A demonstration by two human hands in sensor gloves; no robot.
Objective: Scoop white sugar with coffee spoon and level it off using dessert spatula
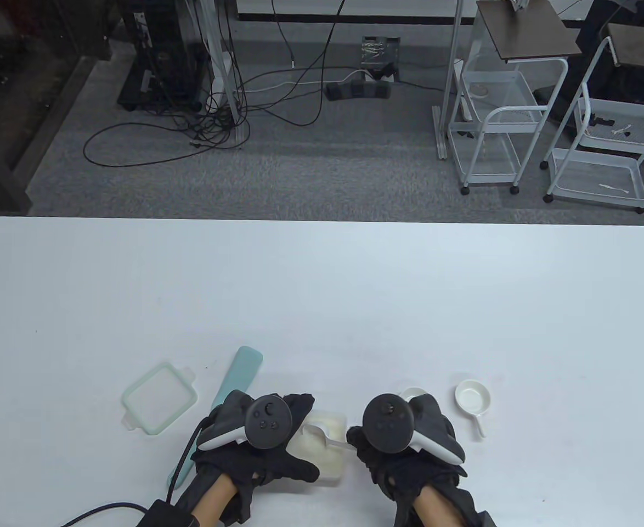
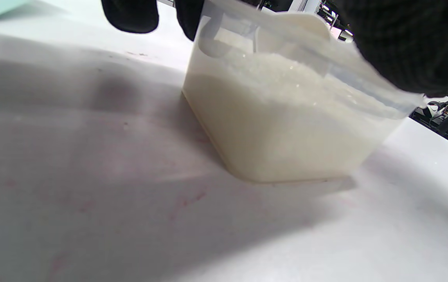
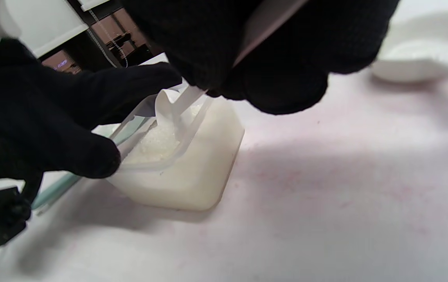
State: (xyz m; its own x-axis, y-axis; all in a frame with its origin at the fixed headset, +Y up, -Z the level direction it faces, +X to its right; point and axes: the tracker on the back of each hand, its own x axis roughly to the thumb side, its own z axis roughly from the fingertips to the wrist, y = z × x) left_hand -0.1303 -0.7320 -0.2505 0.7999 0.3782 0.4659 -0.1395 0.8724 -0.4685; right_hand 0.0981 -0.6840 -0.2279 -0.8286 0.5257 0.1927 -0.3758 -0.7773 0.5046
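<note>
A clear plastic tub point(image 1: 327, 444) of white sugar point(image 2: 278, 78) stands near the table's front edge; it also shows in the right wrist view point(image 3: 184, 172). My left hand point(image 1: 261, 433) grips the tub's left side, its fingers point(image 2: 407, 43) over the rim. My right hand point(image 1: 404, 433) pinches the handle of a white coffee spoon point(image 1: 327, 435), whose bowl point(image 3: 167, 113) dips into the sugar. The pale green dessert spatula point(image 1: 234, 379) lies on the table, partly under my left hand.
The tub's green-rimmed lid point(image 1: 159, 398) lies to the left. A small white handled dish point(image 1: 473, 399) sits to the right of my right hand, and another white dish point(image 1: 412, 393) peeks out behind it.
</note>
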